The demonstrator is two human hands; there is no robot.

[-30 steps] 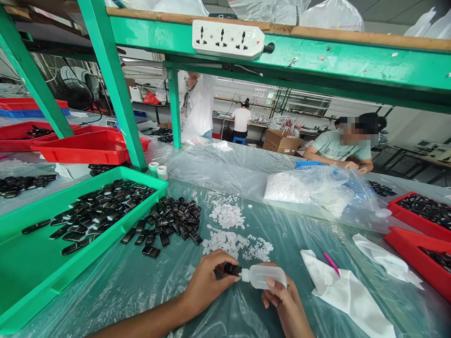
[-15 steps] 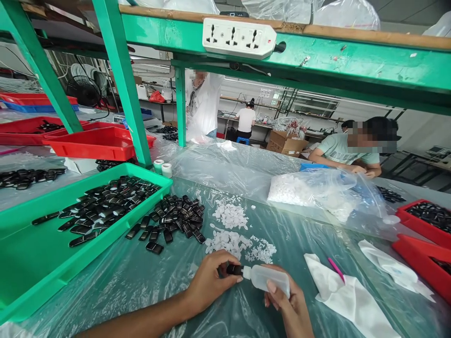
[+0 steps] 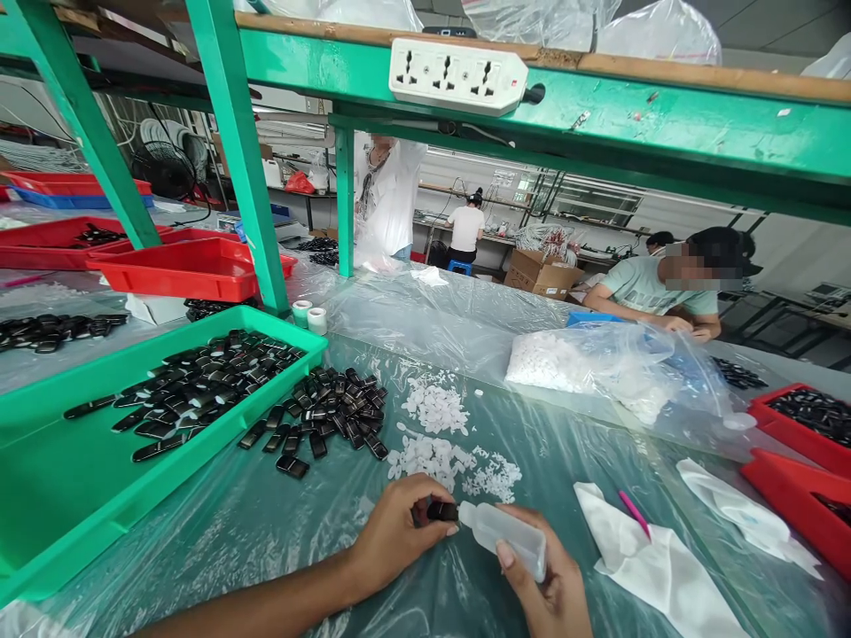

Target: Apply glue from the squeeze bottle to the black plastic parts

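Observation:
A small black plastic casing (image 3: 441,511) is pinched between the thumb and fingers of my left hand (image 3: 402,523). My right hand (image 3: 545,567) grips a translucent white squeeze bottle (image 3: 509,536), tilted with its nozzle end at the right end of the casing. Whether the tip touches the casing I cannot tell. Just beyond my hands lie piles of small white plastic pieces (image 3: 429,456) on the plastic-covered table (image 3: 279,549). A heap of black casings (image 3: 332,408) sits to their left.
A green tray (image 3: 59,478) with more black casings stands at left, near red trays (image 3: 179,270). On the right are a white cloth (image 3: 655,558), a pink stick (image 3: 635,514) and a bag of white pieces (image 3: 558,359). Across the table a person (image 3: 658,288) works below a green shelf frame (image 3: 598,106).
The bottle has tilted more steeply, its base dropping slightly, and my right hand has shifted with it. My left hand still holds the casing in about the same place.

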